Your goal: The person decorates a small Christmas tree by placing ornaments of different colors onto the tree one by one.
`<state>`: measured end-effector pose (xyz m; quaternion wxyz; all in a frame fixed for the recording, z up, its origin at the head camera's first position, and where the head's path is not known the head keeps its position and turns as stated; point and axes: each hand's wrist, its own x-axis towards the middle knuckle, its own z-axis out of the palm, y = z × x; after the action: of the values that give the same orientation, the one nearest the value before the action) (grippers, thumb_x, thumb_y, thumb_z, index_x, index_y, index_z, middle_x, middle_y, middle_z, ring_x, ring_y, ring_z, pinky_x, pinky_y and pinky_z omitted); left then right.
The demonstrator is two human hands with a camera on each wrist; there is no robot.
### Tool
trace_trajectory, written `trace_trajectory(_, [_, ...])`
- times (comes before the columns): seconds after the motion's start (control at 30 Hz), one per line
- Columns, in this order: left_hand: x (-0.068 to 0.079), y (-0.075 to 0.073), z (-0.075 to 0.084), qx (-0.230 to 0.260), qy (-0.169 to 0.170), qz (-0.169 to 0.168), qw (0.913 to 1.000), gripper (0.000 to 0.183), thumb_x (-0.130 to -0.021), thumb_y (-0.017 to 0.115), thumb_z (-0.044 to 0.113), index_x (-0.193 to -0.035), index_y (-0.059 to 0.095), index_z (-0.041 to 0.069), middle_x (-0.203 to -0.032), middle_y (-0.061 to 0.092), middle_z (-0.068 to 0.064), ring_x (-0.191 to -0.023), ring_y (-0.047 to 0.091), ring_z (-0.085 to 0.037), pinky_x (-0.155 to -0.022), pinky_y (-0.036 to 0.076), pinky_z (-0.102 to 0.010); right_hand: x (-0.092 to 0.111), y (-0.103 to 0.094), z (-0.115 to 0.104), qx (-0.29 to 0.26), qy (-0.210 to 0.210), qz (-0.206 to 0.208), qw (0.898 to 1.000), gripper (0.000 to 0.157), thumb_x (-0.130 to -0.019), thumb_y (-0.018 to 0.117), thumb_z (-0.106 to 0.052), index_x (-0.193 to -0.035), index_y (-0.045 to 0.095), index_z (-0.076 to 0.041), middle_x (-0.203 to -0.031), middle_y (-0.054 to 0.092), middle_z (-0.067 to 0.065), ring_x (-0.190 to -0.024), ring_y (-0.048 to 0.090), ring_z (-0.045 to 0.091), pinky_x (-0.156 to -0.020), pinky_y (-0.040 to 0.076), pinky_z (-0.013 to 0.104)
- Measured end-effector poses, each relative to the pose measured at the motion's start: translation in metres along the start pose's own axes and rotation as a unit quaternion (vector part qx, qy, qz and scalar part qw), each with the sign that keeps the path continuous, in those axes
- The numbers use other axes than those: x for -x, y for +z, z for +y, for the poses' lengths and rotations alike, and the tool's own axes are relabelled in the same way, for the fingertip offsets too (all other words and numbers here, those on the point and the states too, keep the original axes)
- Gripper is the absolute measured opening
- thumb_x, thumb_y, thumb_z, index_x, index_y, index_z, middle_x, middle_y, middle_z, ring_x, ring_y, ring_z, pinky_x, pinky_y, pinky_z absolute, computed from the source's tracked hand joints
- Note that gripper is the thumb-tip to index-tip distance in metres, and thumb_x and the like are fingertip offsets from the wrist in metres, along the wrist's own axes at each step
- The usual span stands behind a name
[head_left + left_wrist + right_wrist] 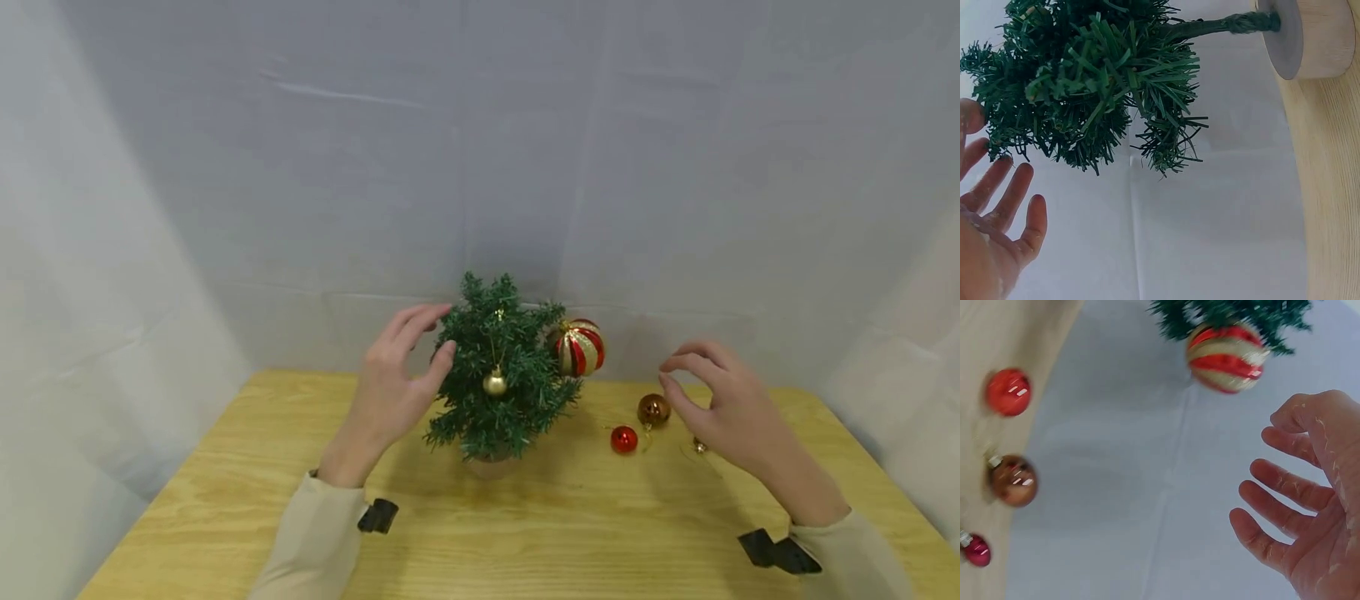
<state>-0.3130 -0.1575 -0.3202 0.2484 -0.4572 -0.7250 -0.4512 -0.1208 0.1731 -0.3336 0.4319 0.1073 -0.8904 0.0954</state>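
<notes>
A small artificial Christmas tree [495, 358] stands on a round wooden base [1325, 37]. My left hand [397, 375] is at its left side, fingers spread, with the fingertips right at the outer needles. On the tree's front hangs a small gold bauble [495, 382]. A larger red-and-gold striped bauble [581, 347] hangs on its right side. My right hand [727, 408] hovers to the right of the tree with loosely bent fingers and holds nothing. Below and left of it lie a brown bauble [654, 409] and a red bauble [624, 439].
A small dark pink bauble [975, 550] lies beside the brown one, largely hidden by the right hand in the head view. Everything rests on a light wooden table [525, 542]. Pale cloth [450, 167] hangs behind and at both sides.
</notes>
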Motion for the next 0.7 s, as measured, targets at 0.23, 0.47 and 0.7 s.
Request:
trace_trajectory(0.23, [0.001,0.000,-0.001,0.001,0.029,0.010,0.9995,0.042,-0.097,0.069,0.013,-0.138,0.063,0.010,-0.135,0.064,-0.009,-0.114,0.064,-0.028,-0.098,0.053,-0.048,0.022,0.004,0.019,0.019,0.018,-0.024,0.999,0.024,-0.076,0.079,0.004,-0.096,0.074,-0.010,-0.100,0.068,0.006,-0.080,0.058,0.016,-0.062,0.040,0.021])
trace_trajectory(0.47, [0.003,-0.001,-0.001,-0.002,0.055,0.020,0.9983,0.040,-0.095,0.070,0.011,-0.135,0.065,0.007,-0.131,0.065,-0.011,-0.112,0.065,-0.028,-0.097,0.054,-0.047,0.044,0.018,0.041,0.032,0.020,-0.063,0.997,0.027,-0.076,0.080,0.003,-0.099,0.073,-0.012,-0.102,0.068,0.006,-0.081,0.063,0.020,-0.060,0.047,0.030])
trace_trajectory(0.7, [0.005,-0.002,0.001,-0.017,0.091,0.037,0.9950,0.038,-0.093,0.071,0.010,-0.131,0.068,0.008,-0.125,0.068,-0.010,-0.109,0.066,-0.024,-0.095,0.055,-0.043,0.058,0.036,0.056,0.042,0.032,-0.121,0.991,0.026,-0.082,0.080,-0.003,-0.107,0.074,-0.008,-0.109,0.068,0.011,-0.092,0.068,0.028,-0.069,0.056,0.043])
